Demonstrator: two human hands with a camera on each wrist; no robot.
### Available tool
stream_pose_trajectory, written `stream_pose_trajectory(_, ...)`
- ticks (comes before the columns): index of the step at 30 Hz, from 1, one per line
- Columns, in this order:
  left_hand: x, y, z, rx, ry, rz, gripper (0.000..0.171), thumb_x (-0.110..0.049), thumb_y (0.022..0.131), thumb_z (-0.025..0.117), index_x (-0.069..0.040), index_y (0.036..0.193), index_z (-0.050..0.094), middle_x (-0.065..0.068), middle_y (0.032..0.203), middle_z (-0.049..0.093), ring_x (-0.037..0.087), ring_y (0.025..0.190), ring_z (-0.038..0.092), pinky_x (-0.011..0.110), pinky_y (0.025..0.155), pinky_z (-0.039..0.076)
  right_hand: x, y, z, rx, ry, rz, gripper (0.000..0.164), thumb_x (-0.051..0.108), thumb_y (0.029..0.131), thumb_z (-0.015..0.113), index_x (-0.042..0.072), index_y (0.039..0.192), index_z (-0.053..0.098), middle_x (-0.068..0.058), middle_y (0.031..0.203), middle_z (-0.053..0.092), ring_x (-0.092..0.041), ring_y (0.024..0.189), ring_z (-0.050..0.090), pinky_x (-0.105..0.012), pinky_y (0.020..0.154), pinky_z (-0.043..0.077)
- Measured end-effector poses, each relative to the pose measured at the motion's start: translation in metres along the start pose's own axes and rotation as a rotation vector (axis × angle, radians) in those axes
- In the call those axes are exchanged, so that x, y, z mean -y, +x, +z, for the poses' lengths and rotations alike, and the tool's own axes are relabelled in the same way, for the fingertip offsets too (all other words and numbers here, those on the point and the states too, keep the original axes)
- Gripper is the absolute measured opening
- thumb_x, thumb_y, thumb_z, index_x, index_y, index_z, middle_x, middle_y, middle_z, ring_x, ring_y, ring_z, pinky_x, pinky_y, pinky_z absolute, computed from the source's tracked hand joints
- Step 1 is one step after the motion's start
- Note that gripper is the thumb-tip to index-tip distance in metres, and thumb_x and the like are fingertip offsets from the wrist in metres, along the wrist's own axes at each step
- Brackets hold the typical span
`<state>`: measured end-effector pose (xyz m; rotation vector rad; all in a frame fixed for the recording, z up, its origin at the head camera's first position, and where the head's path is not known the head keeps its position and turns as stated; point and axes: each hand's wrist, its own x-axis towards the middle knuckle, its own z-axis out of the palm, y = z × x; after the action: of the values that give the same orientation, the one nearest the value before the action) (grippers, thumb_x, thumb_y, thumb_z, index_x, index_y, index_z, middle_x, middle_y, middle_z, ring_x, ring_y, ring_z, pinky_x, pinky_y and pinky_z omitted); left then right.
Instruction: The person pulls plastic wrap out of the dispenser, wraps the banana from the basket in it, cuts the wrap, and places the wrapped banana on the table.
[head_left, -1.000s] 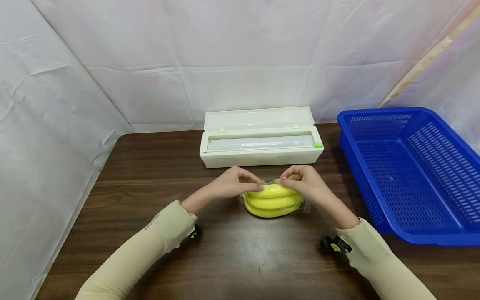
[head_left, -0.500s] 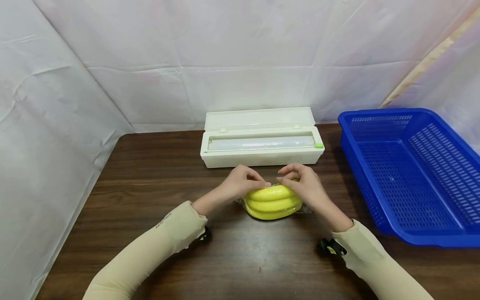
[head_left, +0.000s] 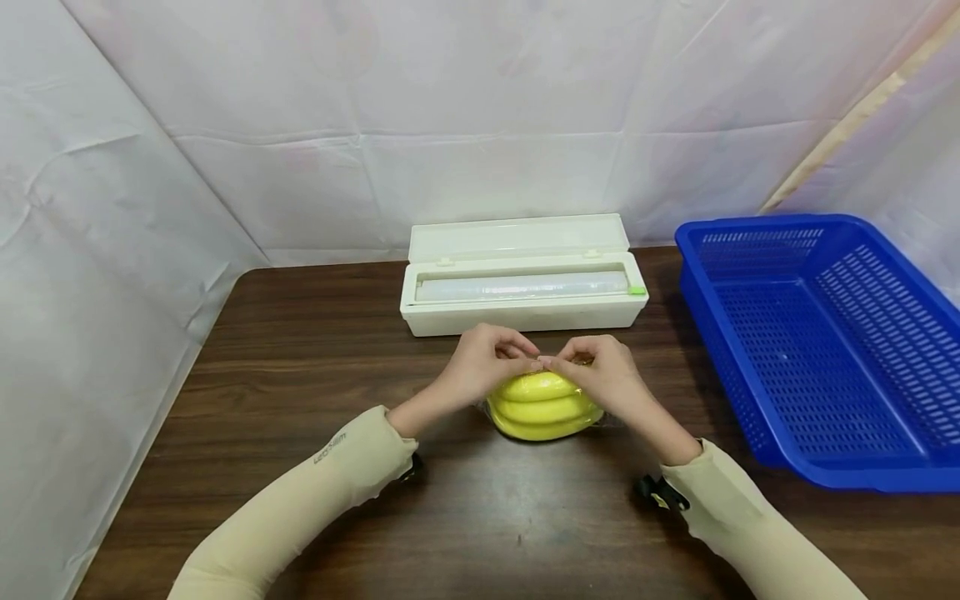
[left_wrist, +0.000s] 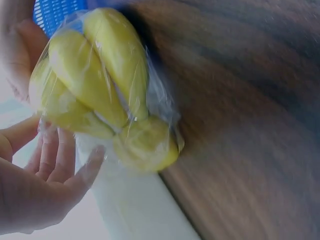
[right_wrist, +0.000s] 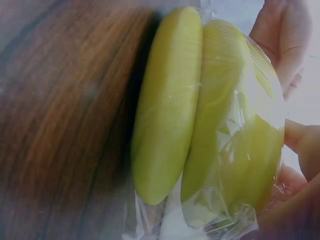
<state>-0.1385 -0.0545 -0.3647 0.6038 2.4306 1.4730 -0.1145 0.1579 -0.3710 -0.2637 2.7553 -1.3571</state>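
A bunch of bananas (head_left: 543, 410) wrapped in clear cling film (right_wrist: 240, 215) lies on the dark wooden table. My left hand (head_left: 480, 364) is at its upper left, thumb and fingertips pinching film along the top. Opposite it, my right hand (head_left: 606, 372) pinches film at the top too, its thumb tip meeting the left one. Seen from the left wrist, film pulls over the bananas (left_wrist: 87, 75) and gathers loosely round the stem end. From the right wrist, crumpled film hangs past the banana tips. The pinched film itself is mostly hidden by the fingers.
Behind the hands stands a white cling film box (head_left: 517, 318), lid up, with a film roll (head_left: 517, 287) inside and a green slider (head_left: 637, 291) at its right end. A blue slotted basket (head_left: 795, 454) stands on the right. White sheeting (head_left: 480, 125) hangs behind the table.
The left hand has moved a little right along the top of the bananas. The right hand lifted slightly, then came back down, and the thumbs now meet. The bananas barely shifted.
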Motion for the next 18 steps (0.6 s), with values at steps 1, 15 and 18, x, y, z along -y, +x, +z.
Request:
stream_pose_trajectory(1,0.0,-0.001,-0.002,-0.015,0.013,0.011,0.012,-0.008,0.095,0.079,0.0,0.103,0.081,0.01,0.092,0.081,0.011,0.076,0.071,0.021,0.068,0.057,0.0,-0.001,0.0,-0.032,0.004,-0.003,0.019,0.022,0.097,0.08,0.008,0.084,0.08,-0.003,0.082,0.076,-0.016,0.076,0.06,-0.027,0.066,0.045)
stream_pose_trajectory(15,-0.021,-0.048,0.025,-0.066,0.665,0.368,0.041,-0.025,0.1,0.076,0.0,0.132,0.071,0.016,0.132,0.071,0.032,0.124,0.067,0.045,0.105,0.055,-0.014,-0.057,-0.037,-0.135,-0.134,0.115,0.052,0.032,0.114,0.049,-0.008,0.146,0.053,-0.033,0.138,0.062,-0.05,0.128,0.06,-0.064,0.101,0.049)
stream_pose_trajectory(18,-0.018,-0.048,0.032,-0.013,0.767,0.339,0.056,-0.034,0.099,0.076,-0.001,0.142,0.064,0.018,0.142,0.065,0.034,0.131,0.063,0.05,0.109,0.052,-0.027,-0.062,-0.04,0.014,-0.149,0.176,0.064,0.039,0.113,0.051,-0.011,0.152,0.044,-0.036,0.146,0.054,-0.054,0.132,0.056,-0.065,0.102,0.05)
